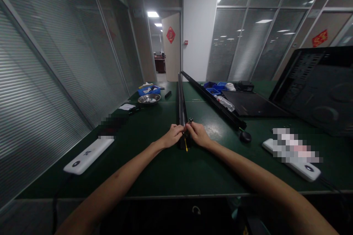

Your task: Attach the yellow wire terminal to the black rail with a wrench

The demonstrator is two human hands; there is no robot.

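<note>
A long black rail (181, 102) lies on the green table, its near end in front of me and its far end pointing away. My left hand (173, 136) is closed at the rail's left side, thumb and fingers against its near end. On the other side, my right hand (198, 134) pinches a small dark part with a shiny tip (191, 120); its exact kind is too small to tell. A short yellow wire (186, 145) hangs between the two hands over the rail end. The fingertips partly hide what lies between them.
A second long black rail (212, 99) lies to the right, a black round-ended object (245, 137) at its near end. A metal bowl (141, 99), blue bins (149, 92), a plastic bottle (226, 103), a large black panel (317, 88) and two white devices (89, 156) surround the work.
</note>
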